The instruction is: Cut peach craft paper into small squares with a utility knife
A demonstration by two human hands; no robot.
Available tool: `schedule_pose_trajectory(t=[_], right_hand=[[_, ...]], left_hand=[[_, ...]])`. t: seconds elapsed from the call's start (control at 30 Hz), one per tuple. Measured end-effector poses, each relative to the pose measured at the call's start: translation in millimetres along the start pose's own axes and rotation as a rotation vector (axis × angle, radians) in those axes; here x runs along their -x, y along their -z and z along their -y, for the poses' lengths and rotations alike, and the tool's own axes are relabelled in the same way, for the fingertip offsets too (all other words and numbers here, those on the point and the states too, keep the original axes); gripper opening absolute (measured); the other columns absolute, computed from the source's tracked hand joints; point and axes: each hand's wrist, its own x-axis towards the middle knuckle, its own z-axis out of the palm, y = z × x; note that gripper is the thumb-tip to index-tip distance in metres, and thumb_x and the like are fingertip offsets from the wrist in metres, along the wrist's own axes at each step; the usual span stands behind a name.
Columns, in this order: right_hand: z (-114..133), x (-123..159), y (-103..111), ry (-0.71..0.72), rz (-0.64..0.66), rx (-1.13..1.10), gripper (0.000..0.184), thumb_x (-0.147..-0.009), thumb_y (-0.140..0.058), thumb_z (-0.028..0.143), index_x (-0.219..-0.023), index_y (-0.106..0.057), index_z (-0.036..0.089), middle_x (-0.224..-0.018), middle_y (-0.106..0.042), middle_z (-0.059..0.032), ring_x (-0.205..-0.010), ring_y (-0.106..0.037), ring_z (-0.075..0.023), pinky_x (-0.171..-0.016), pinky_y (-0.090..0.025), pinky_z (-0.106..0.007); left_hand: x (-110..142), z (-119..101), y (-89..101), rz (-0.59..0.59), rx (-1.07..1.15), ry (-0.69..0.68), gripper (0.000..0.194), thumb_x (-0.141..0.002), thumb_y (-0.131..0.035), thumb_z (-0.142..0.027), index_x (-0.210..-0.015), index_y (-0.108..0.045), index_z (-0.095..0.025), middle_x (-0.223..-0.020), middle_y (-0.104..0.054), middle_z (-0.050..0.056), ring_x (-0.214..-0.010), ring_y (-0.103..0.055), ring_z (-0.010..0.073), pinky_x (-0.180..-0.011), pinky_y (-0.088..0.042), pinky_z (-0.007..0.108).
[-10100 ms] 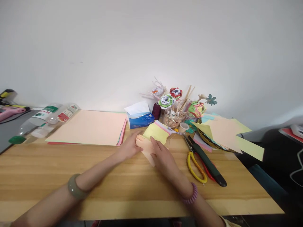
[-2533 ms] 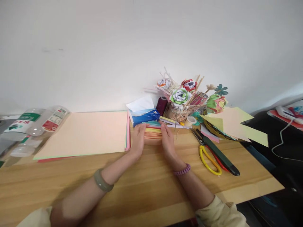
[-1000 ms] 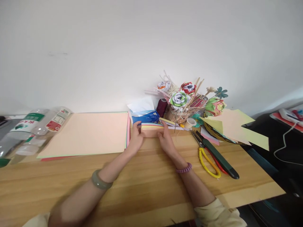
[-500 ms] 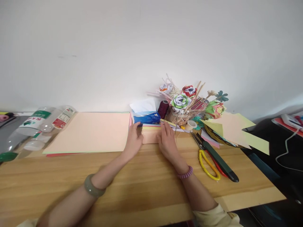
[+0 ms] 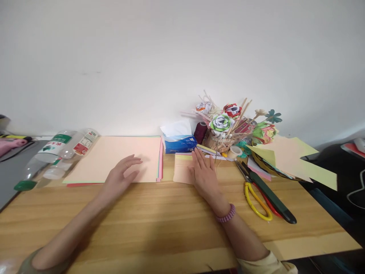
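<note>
My right hand (image 5: 203, 175) lies flat, fingers stretched, on the right part of a small stack of cut coloured papers (image 5: 181, 172) with a peach sheet on top. My left hand (image 5: 121, 177) hovers open, fingers spread, over the near right corner of a large stack of coloured sheets (image 5: 114, 158), also peach on top. It holds nothing. Both stacks rest on the wooden table (image 5: 159, 228).
A blue tissue pack (image 5: 179, 142) sits behind the small stack. A basket of paper flowers (image 5: 225, 131), a tape roll (image 5: 235, 151), yellow-handled scissors (image 5: 256, 199), a dark green tool (image 5: 269, 196) and loose paper scraps (image 5: 288, 156) lie right. Plastic bottles (image 5: 54, 152) lie left.
My left hand left the small paper stack and moved left over the large sheets, opening its fingers. My right hand stayed on the small stack, now flat.
</note>
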Motion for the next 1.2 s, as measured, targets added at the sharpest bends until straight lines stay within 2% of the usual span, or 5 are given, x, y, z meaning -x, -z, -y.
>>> schedule_pose_trajectory(t=[0.17, 0.37, 0.6, 0.87, 1.2], right_hand=[[24, 3, 4, 0.169, 0.011, -0.034, 0.043, -0.095, -0.029, 0.026, -0.131, -0.044, 0.009, -0.137, -0.044, -0.0129, -0.131, -0.033, -0.0213, -0.109, -0.021, -0.045], [46, 8, -7, 0.34, 0.076, -0.069, 0.037, -0.09, -0.041, 0.022, -0.125, -0.051, 0.014, -0.127, -0.055, -0.0102, -0.123, -0.045, -0.0198, -0.104, -0.035, -0.04], [42, 37, 10, 0.248, 0.036, -0.002, 0.042, -0.089, -0.036, 0.014, -0.129, -0.045, 0.009, -0.134, -0.048, -0.0161, -0.128, -0.038, -0.0253, -0.103, -0.034, -0.047], [32, 74, 11, 0.048, 0.287, 0.047, 0.053, -0.088, -0.044, 0.038, -0.139, -0.035, 0.024, -0.148, -0.023, -0.0126, -0.136, -0.016, -0.0331, -0.099, -0.032, -0.056], [15, 32, -10, -0.011, 0.334, 0.008, 0.064, -0.089, -0.036, 0.054, -0.141, -0.029, 0.018, -0.15, -0.015, -0.0157, -0.138, -0.007, -0.0298, -0.105, -0.018, -0.056]], left_hand=[[15, 32, 17.0, 0.186, -0.311, -0.132, 0.05, -0.08, -0.053, -0.042, -0.128, -0.049, -0.03, -0.14, -0.042, 0.004, -0.129, -0.037, 0.0279, -0.106, -0.026, 0.049], [17, 43, 19.3, 0.249, -0.219, -0.086, 0.037, -0.085, -0.045, -0.044, -0.115, -0.061, -0.032, -0.13, -0.053, -0.003, -0.126, -0.044, 0.0213, -0.106, -0.03, 0.038], [2, 37, 15.2, -0.021, 0.157, 0.327, 0.035, -0.067, -0.064, -0.052, -0.084, -0.073, -0.022, -0.107, -0.068, 0.006, -0.104, -0.06, 0.0309, -0.096, -0.04, 0.041], [-11, 43, 20.5, 0.001, 0.363, 0.334, 0.038, -0.048, -0.077, -0.053, -0.052, -0.061, -0.019, -0.08, -0.072, 0.009, -0.094, -0.064, 0.0294, -0.086, -0.046, 0.039], [-1, 34, 16.8, 0.043, 0.252, 0.225, 0.05, -0.06, -0.071, -0.054, -0.098, -0.07, -0.021, -0.113, -0.065, 0.01, -0.106, -0.058, 0.0284, -0.096, -0.04, 0.043]])
